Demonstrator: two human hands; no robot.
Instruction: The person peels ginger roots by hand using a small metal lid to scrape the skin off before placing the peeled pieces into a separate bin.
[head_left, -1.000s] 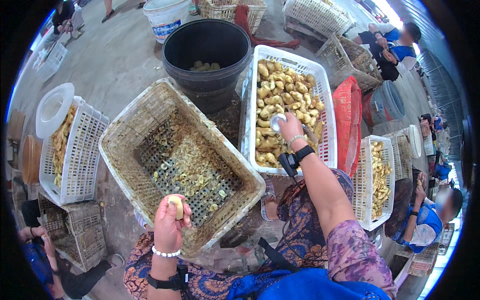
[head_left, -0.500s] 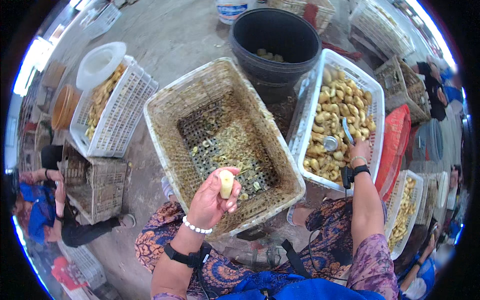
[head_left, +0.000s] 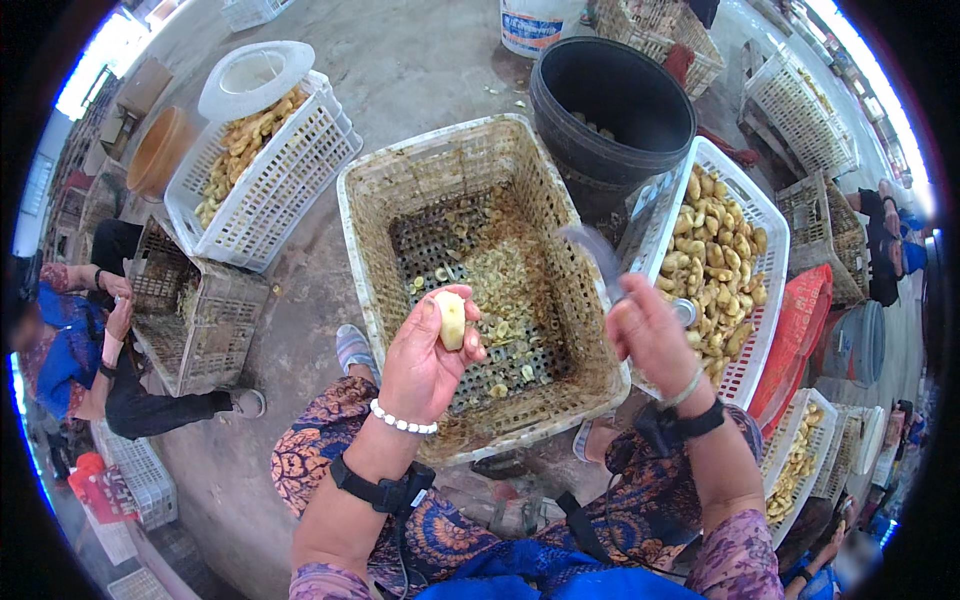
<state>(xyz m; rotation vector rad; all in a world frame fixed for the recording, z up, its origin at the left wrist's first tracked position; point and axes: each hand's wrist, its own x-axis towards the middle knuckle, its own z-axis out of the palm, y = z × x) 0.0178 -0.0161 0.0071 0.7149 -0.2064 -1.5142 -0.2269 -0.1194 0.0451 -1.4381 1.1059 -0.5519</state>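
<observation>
Over the near part of a stained white crate, my left hand is closed around a pale yellow, peeled root-like piece with its cut end up. My right hand is raised at the crate's right edge, gripping a knife whose curved blade points up and left, blurred by motion. Thin slices and shavings lie on the crate's slotted bottom. Right of it, a white crate holds knobby tan root-like pieces and a round metal object, partly hidden behind my hand.
A black tub with a few pale pieces stands behind the crates. Another filled white crate, topped by a pale plastic ring-shaped lid, is at left. A red sack lies at right. A seated person is at far left.
My right hand has lifted from the crate of tan pieces and swung left with the knife. My left hand still holds the peeled piece. The whole view has shifted slightly.
</observation>
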